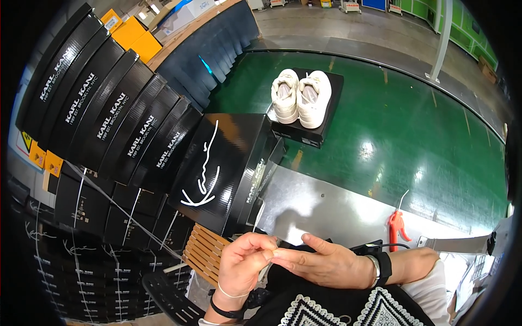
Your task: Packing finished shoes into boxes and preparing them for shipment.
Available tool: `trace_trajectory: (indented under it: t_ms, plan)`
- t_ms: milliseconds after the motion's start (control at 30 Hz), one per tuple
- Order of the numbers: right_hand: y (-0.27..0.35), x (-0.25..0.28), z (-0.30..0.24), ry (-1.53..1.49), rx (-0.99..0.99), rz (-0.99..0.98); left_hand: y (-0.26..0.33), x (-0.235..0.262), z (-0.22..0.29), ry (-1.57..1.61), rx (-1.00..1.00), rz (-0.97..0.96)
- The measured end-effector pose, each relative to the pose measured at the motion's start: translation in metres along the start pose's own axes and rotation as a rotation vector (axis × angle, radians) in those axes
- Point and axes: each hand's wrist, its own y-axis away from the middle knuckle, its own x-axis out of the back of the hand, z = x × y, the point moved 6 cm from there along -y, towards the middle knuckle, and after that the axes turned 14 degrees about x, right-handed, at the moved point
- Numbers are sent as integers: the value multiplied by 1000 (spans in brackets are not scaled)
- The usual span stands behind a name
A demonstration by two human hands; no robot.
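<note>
My left hand (244,266) and my right hand (326,263) meet at the bottom middle, fingertips pinched together on a small thin object that I cannot make out. A black wristband circles my right wrist; thin bands circle the left. Just above the hands lies a closed black shoe box (220,165) with a white scribble on its lid. Farther back, a pair of white sneakers (300,96) stands on another black box (323,127) on the green conveyor belt (413,136).
A long row of black shoe boxes (103,108) leans along the left, over strapped stacks of more boxes (87,244). An orange-handled tool (397,225) lies on the metal plate (321,204) at the belt's edge. Wooden slats (204,250) sit by my left hand.
</note>
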Motion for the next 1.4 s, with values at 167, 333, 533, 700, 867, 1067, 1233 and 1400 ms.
trace_trajectory:
  t_ms: [167,333,533,700,867,1067,1233,1400]
  plan:
    - [5,3,1,-12,2,4,1,-6,-3,-61,-60,25]
    - [8,7,4,-24,-39,47,3,-12,-2,-45,-86,40]
    - [12,6,4,-6,-42,69,0,-15,-4,70,-32,-17]
    - [20,8,2,-4,-34,93,-3,-26,-5,-70,-40,80]
    - [25,7,1,0,-25,87,-5,-23,-12,-2,3,-15]
    - [29,7,-1,-1,-31,80,-7,-25,-15,9,56,-81]
    - [31,10,-1,-10,-16,95,-7,-27,-15,-62,91,-68]
    - [37,23,7,-287,10,274,-11,-30,-31,36,191,-106]
